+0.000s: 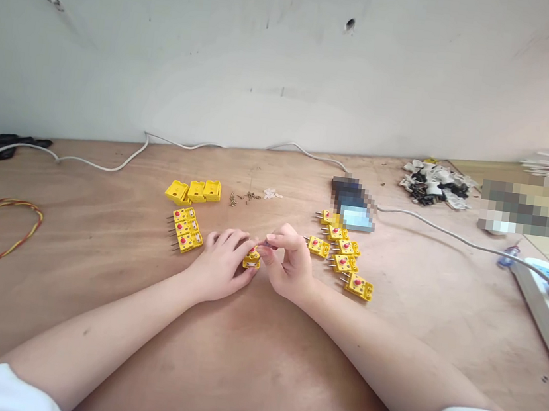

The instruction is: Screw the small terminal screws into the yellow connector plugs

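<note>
- Left hand [224, 263] of mine is partly spread, thumb and forefinger closed about a yellow plug [251, 264] on the table before me, probably steadying it.
- Right hand [291, 267] pinches a small dark piece [266, 243] against that plug; I cannot tell what it is.
- Around my hands, left to right, lie a row of three plugs [186, 229], yellow covers [197, 190], screws [251, 196] and more plugs [358, 286], grouped, I judge, for easy reach.
- Brown wooden table [236, 354] below, marked pale wall [210, 77] behind, power strip [531, 316] far right.
</note>
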Demonstrator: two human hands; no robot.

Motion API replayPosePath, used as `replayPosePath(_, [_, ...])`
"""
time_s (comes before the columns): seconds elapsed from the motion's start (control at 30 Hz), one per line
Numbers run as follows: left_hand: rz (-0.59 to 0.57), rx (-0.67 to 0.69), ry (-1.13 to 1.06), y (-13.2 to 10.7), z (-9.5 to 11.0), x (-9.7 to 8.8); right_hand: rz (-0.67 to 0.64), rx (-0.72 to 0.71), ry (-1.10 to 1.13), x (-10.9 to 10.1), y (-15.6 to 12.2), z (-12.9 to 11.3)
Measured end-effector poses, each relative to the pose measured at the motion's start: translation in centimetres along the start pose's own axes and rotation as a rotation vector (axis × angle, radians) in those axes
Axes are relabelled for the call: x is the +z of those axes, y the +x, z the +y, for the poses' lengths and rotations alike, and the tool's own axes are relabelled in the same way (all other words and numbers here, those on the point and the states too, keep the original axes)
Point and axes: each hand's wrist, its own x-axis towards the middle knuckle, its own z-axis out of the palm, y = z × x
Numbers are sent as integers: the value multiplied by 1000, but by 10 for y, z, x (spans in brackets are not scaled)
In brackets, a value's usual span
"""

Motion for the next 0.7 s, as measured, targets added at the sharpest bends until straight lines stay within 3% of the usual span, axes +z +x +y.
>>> replayPosePath(0.2, [2,6,-5,0,-1,2,-16,-84,-96,-1,4,-4])
replayPosePath(0.4, [0,1,-1,1,-1,3,26,-41,-69,0,2,-1])
replayPosePath(0.53, [6,4,-10,1,0,2,-3,-99,-139,-1,1,-6])
replayPosePath(0.7, [-2,5,-5,1,-1,4,-18,-118,-18,2,3,-17])
